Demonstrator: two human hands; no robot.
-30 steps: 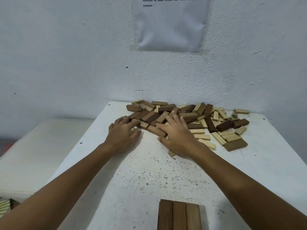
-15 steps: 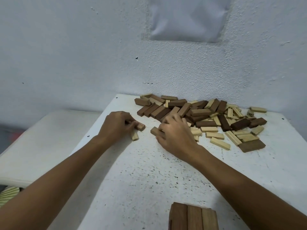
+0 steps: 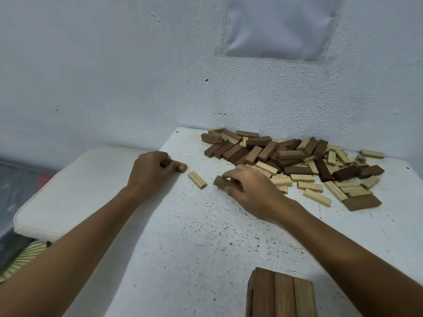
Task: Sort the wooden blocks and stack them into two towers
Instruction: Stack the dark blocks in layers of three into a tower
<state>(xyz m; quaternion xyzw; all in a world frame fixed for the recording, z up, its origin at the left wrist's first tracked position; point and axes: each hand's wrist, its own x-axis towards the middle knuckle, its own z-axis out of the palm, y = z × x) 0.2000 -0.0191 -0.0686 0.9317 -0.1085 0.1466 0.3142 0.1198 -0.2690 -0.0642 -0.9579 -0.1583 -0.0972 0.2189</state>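
Note:
A heap of dark and light wooden blocks (image 3: 295, 156) lies at the back right of the white table (image 3: 194, 236). My left hand (image 3: 152, 171) is closed around a brown block (image 3: 182, 167) near the table's left edge; only the block's end shows. My right hand (image 3: 249, 188) grips a dark brown block (image 3: 220, 181) at the heap's near-left side. One light block (image 3: 197, 179) lies loose between my hands. A tower of dark blocks (image 3: 281, 294) stands at the front, its top row made of three blocks side by side.
A white cushioned surface (image 3: 75, 191) adjoins the table on the left, slightly lower. The rough white wall (image 3: 137, 76) rises right behind the heap, with a plastic sheet (image 3: 281, 26) stuck on it. A patterned item (image 3: 16, 264) peeks out at the lower left.
Both hands have drawn back from the heap toward the left, each closing on a brown block. A light block was left lying between them. The camera has turned left and down.

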